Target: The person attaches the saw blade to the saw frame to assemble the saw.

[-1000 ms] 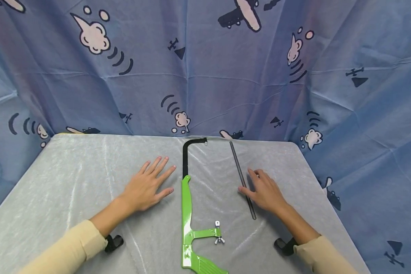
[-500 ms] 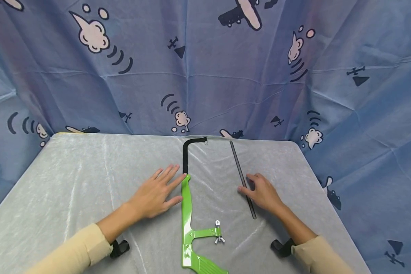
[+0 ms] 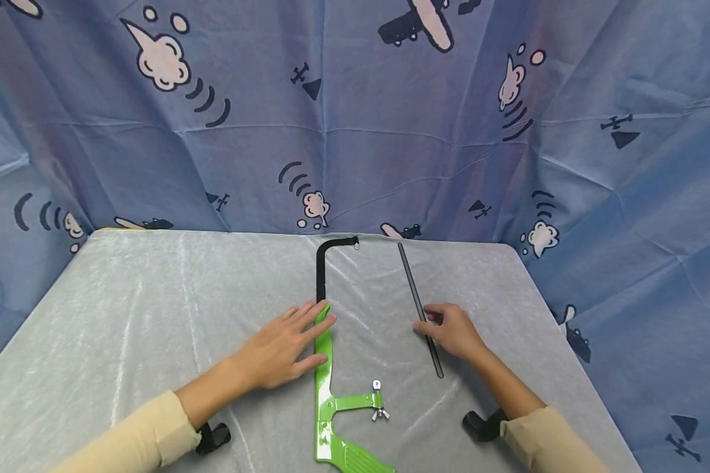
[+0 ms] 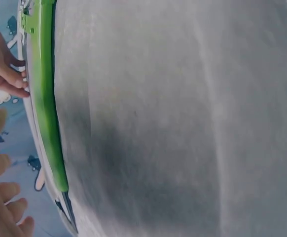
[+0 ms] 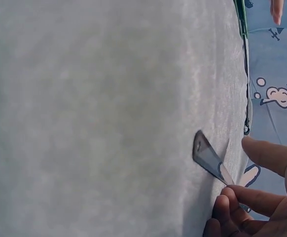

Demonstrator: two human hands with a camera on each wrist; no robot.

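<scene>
A green hacksaw frame point(image 3: 323, 407) with a black bent front arm point(image 3: 321, 269) lies lengthwise on the table in the head view. My left hand point(image 3: 278, 348) is over its upper green part, fingers spread and covering some of it. In the left wrist view those fingers appear raised beside the frame point(image 4: 45, 94). To the right lies a thin dark hacksaw blade point(image 3: 411, 279). My right hand point(image 3: 452, 332) straddles it, thumb on one side and fingers on the other. A gap shows between thumb and forefinger in the right wrist view, with the blade's holed end point(image 5: 206, 155) beyond the fingertips.
Grey velvety cloth point(image 3: 154, 315) covers the table. A wing nut point(image 3: 380, 414) sits on the saw frame's short cross arm. Behind the table's far edge hangs a blue patterned curtain point(image 3: 361, 164). Black wrist straps with mounts point(image 3: 485, 427) show below both sleeves.
My left hand has moved right from bare cloth to over the green frame. The right hand's fingers have drawn closer to the blade. Frame and blade lie where they were.
</scene>
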